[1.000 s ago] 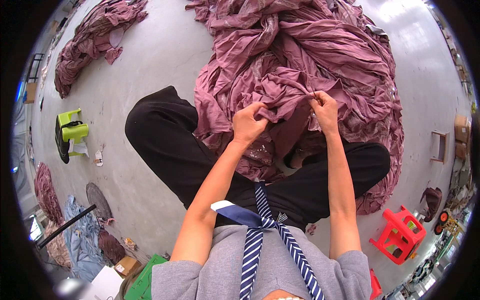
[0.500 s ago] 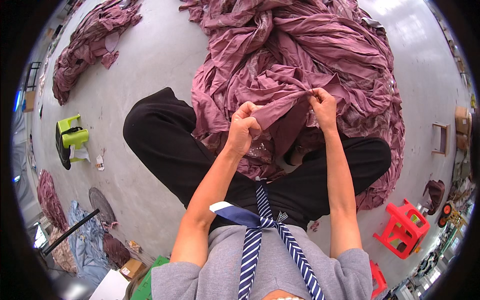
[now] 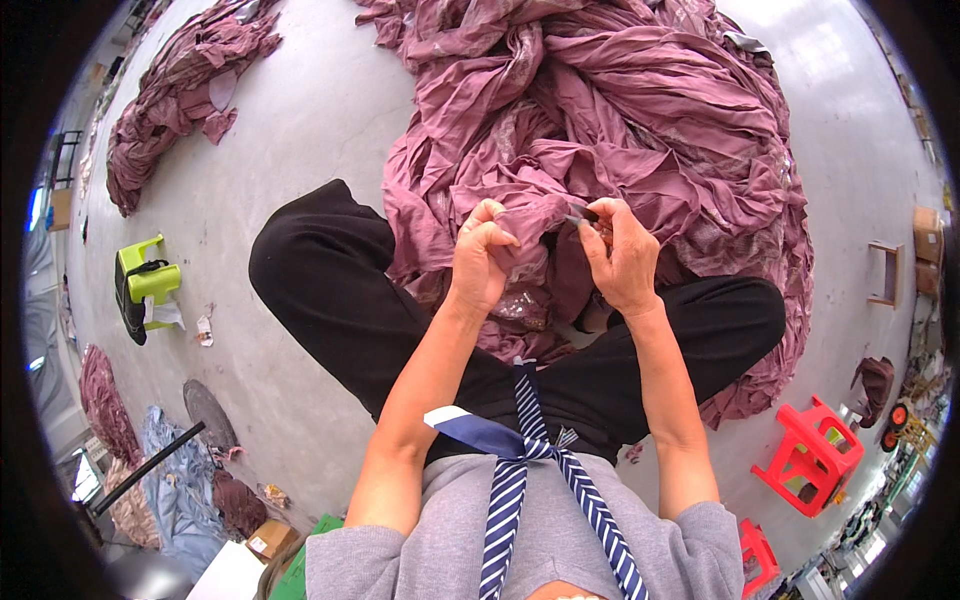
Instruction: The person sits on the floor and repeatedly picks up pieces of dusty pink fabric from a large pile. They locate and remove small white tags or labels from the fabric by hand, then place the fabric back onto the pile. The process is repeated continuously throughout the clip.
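Observation:
A large heap of dusty-pink fabric (image 3: 640,110) lies on the floor in front of my crossed legs. My left hand (image 3: 482,262) is closed, pinching a raised edge of this fabric between thumb and fingers. Close by on its right, my right hand (image 3: 622,255) grips what look like small dark thread snips (image 3: 580,214). Their tips point left at the fabric edge; most of the tool is hidden by my fingers. Below my hands, a patch of the cloth glitters with sequins (image 3: 518,305).
More pink cloth (image 3: 185,100) lies at the far left. A lime-green stool (image 3: 150,280) with a black strap stands to the left, near blue cloth (image 3: 175,480). Red plastic stools (image 3: 815,455) are at the right. A small wooden frame (image 3: 884,272) and cardboard boxes (image 3: 928,235) stand beyond.
My right hand has moved left and down towards my left hand and turned, and the dark snips now show in it. The stretched fabric edge between the hands has become shorter.

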Demonstrator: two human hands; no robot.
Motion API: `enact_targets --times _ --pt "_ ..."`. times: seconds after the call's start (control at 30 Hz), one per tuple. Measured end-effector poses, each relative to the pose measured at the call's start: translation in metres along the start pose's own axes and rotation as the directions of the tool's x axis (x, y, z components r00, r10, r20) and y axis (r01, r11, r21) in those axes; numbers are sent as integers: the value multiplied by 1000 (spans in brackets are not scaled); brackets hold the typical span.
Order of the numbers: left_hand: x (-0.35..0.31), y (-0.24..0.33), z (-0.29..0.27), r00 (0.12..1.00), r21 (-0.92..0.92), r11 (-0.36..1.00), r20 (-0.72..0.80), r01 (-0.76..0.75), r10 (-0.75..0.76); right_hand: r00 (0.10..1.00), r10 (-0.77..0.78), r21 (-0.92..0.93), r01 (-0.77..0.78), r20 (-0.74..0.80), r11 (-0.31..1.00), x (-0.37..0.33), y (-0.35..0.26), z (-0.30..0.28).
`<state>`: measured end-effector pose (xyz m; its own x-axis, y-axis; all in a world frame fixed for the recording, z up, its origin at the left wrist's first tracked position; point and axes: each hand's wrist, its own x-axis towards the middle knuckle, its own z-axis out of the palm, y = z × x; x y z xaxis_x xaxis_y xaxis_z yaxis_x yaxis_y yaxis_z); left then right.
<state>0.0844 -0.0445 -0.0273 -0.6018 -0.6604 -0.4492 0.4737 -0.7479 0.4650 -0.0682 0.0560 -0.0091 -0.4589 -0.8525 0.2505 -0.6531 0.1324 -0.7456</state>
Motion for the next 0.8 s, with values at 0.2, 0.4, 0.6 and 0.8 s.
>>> enact_targets --times 0.2,0.4,0.6,0.8 --pt "1 1 -1 999 81 996 8 -34 34 999 -49 42 49 8 998 3 -7 4" --pt "1 0 1 995 211 972 57 -98 88 997 -73 23 72 33 997 6 -9 4" --pt "-1 -1 3 993 281 953 66 -114 100 988 -150 -75 152 23 986 7 -12 2" --pt "-2 5 -1 995 232 968 59 -91 80 949 301 564 -199 -93 801 11 6 -5"
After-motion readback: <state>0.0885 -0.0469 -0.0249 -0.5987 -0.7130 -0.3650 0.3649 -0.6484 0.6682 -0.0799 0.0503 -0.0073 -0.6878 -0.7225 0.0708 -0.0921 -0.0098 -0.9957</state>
